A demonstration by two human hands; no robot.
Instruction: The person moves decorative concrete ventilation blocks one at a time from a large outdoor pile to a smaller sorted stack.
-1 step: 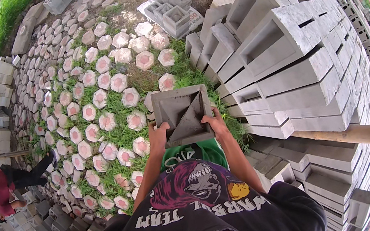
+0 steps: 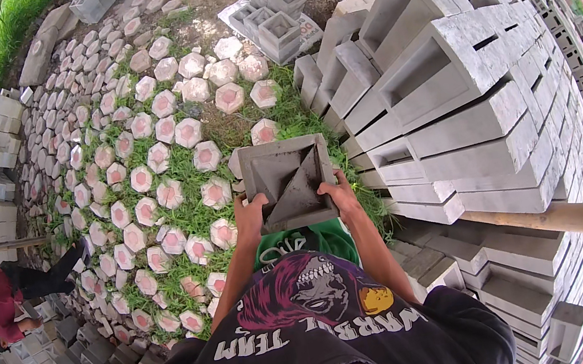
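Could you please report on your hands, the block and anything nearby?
Left hand and right hand gripping opposite sides of grey concrete block. Recessed face toward camera. Block stack standing to the right.

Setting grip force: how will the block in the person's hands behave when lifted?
The gray block looks like concrete, so probably heavy for its size. Its square frame shows no sag, so likely stiff. Its narrow rim might chip if knocked.

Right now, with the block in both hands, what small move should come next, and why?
Probably steady the grey block between the left hand and right hand before any step: each grips an opposite side, and the hexagonal pavers ahead lie spaced apart with grass between, so footing may be uneven.
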